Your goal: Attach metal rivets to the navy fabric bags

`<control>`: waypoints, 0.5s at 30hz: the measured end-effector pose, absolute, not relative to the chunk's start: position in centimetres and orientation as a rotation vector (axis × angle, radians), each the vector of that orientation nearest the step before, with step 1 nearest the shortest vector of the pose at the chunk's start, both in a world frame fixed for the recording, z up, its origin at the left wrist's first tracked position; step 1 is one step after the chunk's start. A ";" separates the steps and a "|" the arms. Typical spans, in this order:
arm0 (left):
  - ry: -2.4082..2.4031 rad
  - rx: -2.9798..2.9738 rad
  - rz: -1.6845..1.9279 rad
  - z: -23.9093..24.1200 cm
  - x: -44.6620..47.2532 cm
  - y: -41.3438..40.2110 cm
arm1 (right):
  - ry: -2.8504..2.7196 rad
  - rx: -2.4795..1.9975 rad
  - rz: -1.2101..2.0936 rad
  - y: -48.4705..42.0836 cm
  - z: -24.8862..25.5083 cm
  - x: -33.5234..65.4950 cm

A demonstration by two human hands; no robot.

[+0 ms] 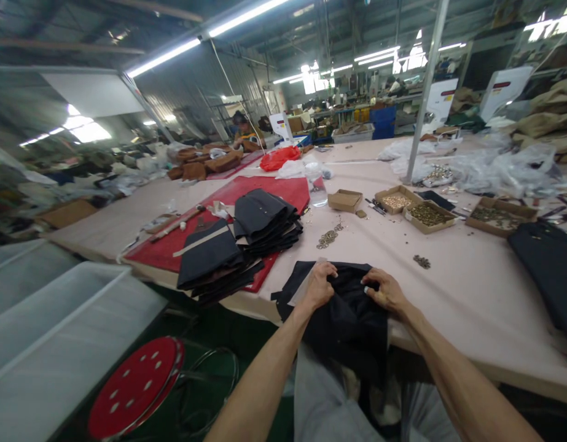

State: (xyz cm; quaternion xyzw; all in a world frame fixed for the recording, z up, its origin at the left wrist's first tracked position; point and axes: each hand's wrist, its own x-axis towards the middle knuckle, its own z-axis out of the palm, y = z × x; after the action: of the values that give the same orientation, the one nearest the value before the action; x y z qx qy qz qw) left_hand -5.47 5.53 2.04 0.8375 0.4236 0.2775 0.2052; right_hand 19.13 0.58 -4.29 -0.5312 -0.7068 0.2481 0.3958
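Observation:
A black fabric piece (348, 313) lies over the near edge of the long pale table (449, 288) and hangs down toward my lap. My left hand (319, 284) is closed on its upper left part, fingers curled into the cloth. My right hand (385, 290) pinches the same piece just to the right. Two stacks of black fabric pieces (246, 236) rest on a red mat (265, 190) to the left. Small heaps of metal rings (329, 237) lie on the table beyond my hands.
Open cardboard boxes of metal fittings (426, 215) sit at the right, with a plastic bottle (316, 187) and clear bags (504, 166) behind. More black cloth (548, 270) lies far right. A red stool (136, 387) and white bins (57, 319) stand at left. A person works at the far end.

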 end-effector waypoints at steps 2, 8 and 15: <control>1.202 2.367 0.742 2.2 -5.2 5.1 | -1.794 -1.344 0.639 0.7 -4.5 19.2; 1.255 2.333 0.730 2.0 -4.1 3.9 | -1.720 -1.390 0.672 1.2 -5.1 18.9; 1.338 2.339 0.611 2.1 -2.7 3.5 | -1.670 -1.392 0.693 1.4 -4.8 18.9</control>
State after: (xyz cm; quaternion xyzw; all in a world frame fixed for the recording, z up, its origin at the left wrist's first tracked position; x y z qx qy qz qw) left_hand -2.69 3.50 2.07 0.8313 0.4756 0.2173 0.1882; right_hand 18.87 1.36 -4.79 -0.5544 -0.6654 0.2760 0.4168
